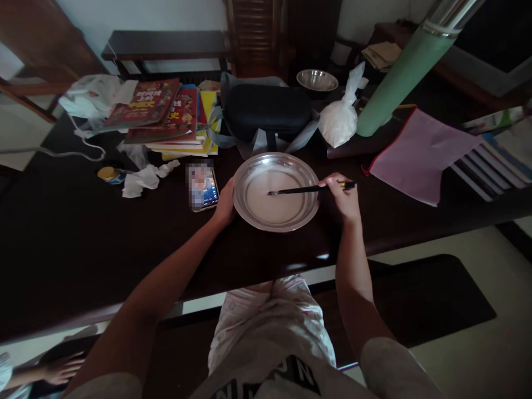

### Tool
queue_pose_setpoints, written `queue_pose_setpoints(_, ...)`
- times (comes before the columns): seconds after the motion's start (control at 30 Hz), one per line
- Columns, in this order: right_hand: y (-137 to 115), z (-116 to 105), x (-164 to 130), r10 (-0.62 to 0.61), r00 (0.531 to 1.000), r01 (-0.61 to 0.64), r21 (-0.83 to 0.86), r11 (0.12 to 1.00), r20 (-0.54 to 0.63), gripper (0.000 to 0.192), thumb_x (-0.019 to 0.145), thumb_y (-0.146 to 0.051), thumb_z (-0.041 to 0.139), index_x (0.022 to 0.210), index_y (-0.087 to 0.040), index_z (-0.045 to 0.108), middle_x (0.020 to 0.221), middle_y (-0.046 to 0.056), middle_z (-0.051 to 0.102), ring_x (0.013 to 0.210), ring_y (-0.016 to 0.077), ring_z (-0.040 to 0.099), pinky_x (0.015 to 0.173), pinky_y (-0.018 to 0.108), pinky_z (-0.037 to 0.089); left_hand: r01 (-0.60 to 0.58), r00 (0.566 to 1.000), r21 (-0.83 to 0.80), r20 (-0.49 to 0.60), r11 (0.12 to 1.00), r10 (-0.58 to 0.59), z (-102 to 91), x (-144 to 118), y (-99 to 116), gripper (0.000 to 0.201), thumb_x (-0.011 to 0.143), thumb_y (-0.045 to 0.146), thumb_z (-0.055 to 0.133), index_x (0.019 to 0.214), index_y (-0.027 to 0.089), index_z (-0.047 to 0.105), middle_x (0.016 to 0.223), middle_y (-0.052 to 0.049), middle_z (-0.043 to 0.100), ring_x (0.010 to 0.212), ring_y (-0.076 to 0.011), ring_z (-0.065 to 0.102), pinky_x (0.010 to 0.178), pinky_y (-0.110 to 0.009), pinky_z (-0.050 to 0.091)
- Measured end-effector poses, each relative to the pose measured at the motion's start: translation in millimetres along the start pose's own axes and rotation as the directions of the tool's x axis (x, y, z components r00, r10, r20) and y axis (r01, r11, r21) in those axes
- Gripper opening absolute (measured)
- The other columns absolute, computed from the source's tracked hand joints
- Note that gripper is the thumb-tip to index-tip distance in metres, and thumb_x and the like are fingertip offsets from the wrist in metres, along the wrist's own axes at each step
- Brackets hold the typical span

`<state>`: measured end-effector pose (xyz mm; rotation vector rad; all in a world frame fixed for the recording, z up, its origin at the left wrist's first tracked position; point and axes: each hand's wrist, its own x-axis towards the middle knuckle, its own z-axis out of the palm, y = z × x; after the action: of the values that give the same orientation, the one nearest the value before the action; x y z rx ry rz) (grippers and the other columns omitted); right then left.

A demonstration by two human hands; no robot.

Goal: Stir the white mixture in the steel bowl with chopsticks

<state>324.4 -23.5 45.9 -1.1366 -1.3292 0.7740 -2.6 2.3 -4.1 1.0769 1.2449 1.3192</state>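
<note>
A round stainless steel bowl (253,166) rests on the dark table in front of me, with a smooth, whitish mixture (274,208) in its bottom. My left hand (226,200) grips the bowl's left side; its fingers are partly hidden by the rim. A pair of dark chopsticks (297,190) is pinched in my right hand (341,194) at the bowl's right edge. Their tips reach the middle of the bowl, and something pale sticks to them.
Left of the bowl lie a phone (203,187), crumpled tissues (141,180) and a small jar (110,175). Behind stand books (166,113), a black case (268,108), a tied bag of white powder (338,122), another metal bowl (317,80) and a green cylinder (407,80). Another person's hand (64,369) shows lower left.
</note>
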Motion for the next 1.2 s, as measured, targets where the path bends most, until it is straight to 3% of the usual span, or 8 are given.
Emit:
queue_pose_setpoints(0.13, 0.0, -3.4, -0.1, -0.002, 0.992, 0.001, -0.005, 1.0, -0.122, 0.057, 0.085, -0.081, 0.075, 0.065, -0.028, 0.07, 0.06, -0.002, 0.073, 0.064, 0.0218, 0.078, 0.076, 0.039, 0.066, 0.026, 0.998, 0.017, -0.052, 1.0, -0.025, 1.9, 0.3, 0.8, 0.033, 0.099, 0.05, 0.06, 0.103, 0.024, 0.08, 0.121, -0.007, 0.084, 0.128, -0.0292, 0.072, 0.117, -0.043, 0.056)
queue_pose_setpoints(0.33, -2.9, 0.7, -0.6, 0.006, 1.0, -0.005, -0.027, 1.0, 0.029, 0.055, 0.08, -0.082, 0.079, 0.069, -0.028, 0.076, 0.068, 0.0, 0.079, 0.074, 0.0243, 0.081, 0.079, 0.04, 0.066, -0.029, 1.0, 0.0, -0.013, 1.0, 0.029, 1.2, 1.9, -2.2, 0.034, 0.099, 0.052, 0.062, 0.107, 0.025, 0.08, 0.127, -0.007, 0.083, 0.133, -0.0306, 0.069, 0.118, -0.043, 0.054)
queue_pose_setpoints(0.5, -0.3, -3.0, 0.9, 0.002, 0.993, -0.005, -0.023, 1.0, -0.115, 0.058, 0.084, -0.082, 0.075, 0.065, -0.028, 0.069, 0.061, -0.002, 0.073, 0.066, 0.0224, 0.078, 0.079, 0.04, 0.065, -0.016, 0.999, 0.028, -0.037, 0.999, 0.017, 1.3, 3.2, -4.5, 0.034, 0.1, 0.053, 0.06, 0.104, 0.026, 0.08, 0.124, -0.005, 0.084, 0.131, -0.0306, 0.07, 0.121, -0.044, 0.051)
queue_pose_setpoints(0.7, 0.2, -0.1, -0.4, 0.009, 0.999, -0.008, -0.03, 1.0, 0.036, 0.056, 0.081, -0.083, 0.077, 0.07, -0.028, 0.074, 0.069, 0.0, 0.078, 0.074, 0.0233, 0.08, 0.08, 0.04, 0.065, -0.052, 0.998, 0.061, -0.02, 0.997, 0.053, -1.5, 0.8, -2.6, 0.035, 0.1, 0.055, 0.062, 0.106, 0.026, 0.081, 0.121, -0.007, 0.084, 0.13, -0.0304, 0.07, 0.116, -0.042, 0.054)
queue_pose_setpoints(0.87, 0.9, -1.8, -0.1, -0.005, 0.995, 0.004, -0.012, 1.0, -0.104, 0.058, 0.084, -0.083, 0.075, 0.065, -0.028, 0.07, 0.059, -0.002, 0.071, 0.064, 0.0218, 0.076, 0.076, 0.039, 0.064, -0.059, 0.998, 0.077, -0.017, 0.995, 0.06, -2.7, 2.6, -2.9, 0.034, 0.099, 0.055, 0.063, 0.102, 0.027, 0.08, 0.119, -0.006, 0.084, 0.133, -0.0317, 0.069, 0.116, -0.043, 0.054)
queue_pose_setpoints(1.07, 0.0, 0.3, -0.9, 0.013, 1.0, -0.013, -0.011, 1.0, 0.024, 0.055, 0.081, -0.081, 0.079, 0.069, -0.028, 0.076, 0.067, 0.0, 0.077, 0.072, 0.0226, 0.08, 0.078, 0.039, 0.065, -0.067, 0.997, 0.055, -0.026, 0.996, 0.068, 1.0, 1.1, -1.5, 0.034, 0.098, 0.055, 0.064, 0.102, 0.025, 0.08, 0.125, -0.007, 0.084, 0.136, -0.0329, 0.068, 0.122, -0.045, 0.051)
queue_pose_setpoints(1.2, 1.6, -1.8, 1.1, 0.002, 0.996, -0.003, -0.009, 1.0, -0.084, 0.055, 0.082, -0.081, 0.078, 0.067, -0.028, 0.073, 0.063, -0.001, 0.076, 0.068, 0.0228, 0.079, 0.078, 0.039, 0.065, -0.028, 1.0, 0.034, -0.008, 0.999, 0.028, -0.7, 0.4, -1.5, 0.04, 0.097, 0.061, 0.062, 0.105, 0.027, 0.081, 0.123, -0.006, 0.084, 0.135, -0.032, 0.069, 0.122, -0.047, 0.052)
